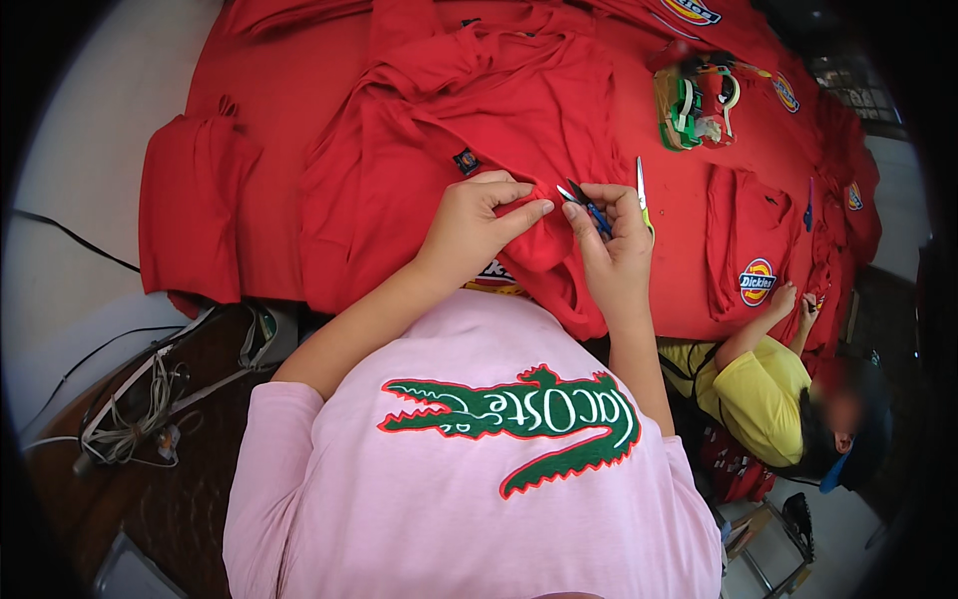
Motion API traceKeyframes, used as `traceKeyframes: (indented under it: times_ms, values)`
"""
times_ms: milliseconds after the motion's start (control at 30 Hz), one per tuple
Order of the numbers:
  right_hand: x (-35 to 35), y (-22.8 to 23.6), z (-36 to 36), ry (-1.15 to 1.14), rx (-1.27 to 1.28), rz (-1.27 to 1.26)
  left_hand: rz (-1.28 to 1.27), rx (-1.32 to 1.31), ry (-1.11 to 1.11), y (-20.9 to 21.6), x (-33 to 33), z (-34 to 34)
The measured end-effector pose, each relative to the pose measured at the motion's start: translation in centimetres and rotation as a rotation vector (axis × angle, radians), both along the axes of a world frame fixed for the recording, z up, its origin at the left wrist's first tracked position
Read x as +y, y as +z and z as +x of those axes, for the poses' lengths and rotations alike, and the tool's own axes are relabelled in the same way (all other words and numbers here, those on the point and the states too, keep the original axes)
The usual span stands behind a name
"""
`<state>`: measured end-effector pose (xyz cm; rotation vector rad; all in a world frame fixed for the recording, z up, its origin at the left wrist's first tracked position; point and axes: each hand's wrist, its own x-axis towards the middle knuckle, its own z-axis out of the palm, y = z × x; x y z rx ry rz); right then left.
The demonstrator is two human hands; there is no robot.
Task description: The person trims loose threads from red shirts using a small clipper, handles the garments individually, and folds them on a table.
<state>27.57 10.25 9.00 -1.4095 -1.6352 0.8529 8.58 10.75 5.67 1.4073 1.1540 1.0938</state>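
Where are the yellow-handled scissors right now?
In the head view, the scissors lie on the red table, right of centre, just right of the right hand, blades pointing toward the picture's top.

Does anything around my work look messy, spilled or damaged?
Slightly: the tangled bundle of whitish cables at the lower left, beside the red table, looks untidy, its loops crossing loosely. I see no spill or damage; the crumpled red fabric garment in your left hand seems bunched from handling.
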Motion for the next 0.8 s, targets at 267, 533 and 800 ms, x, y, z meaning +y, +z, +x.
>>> traceKeyframes:
  times_ms: [267, 533, 800]
  values:
    - [0.8, 2.8, 0.4, 0.224, -0.215, 0.063, 0.179, 0.219, 0.058, 0.7, -0.5, 0.5]
    - [1.9, 3.0, 0.8, 0.312, -0.151, 0.033, 0.193, 0.210, 0.006, 0.7, -0.4, 0.1]
    - [2.0, 3.4, 0.7, 0.345, -0.238, 0.016, 0.148, 0.135, -0.005, 0.6, -0.3, -0.1]
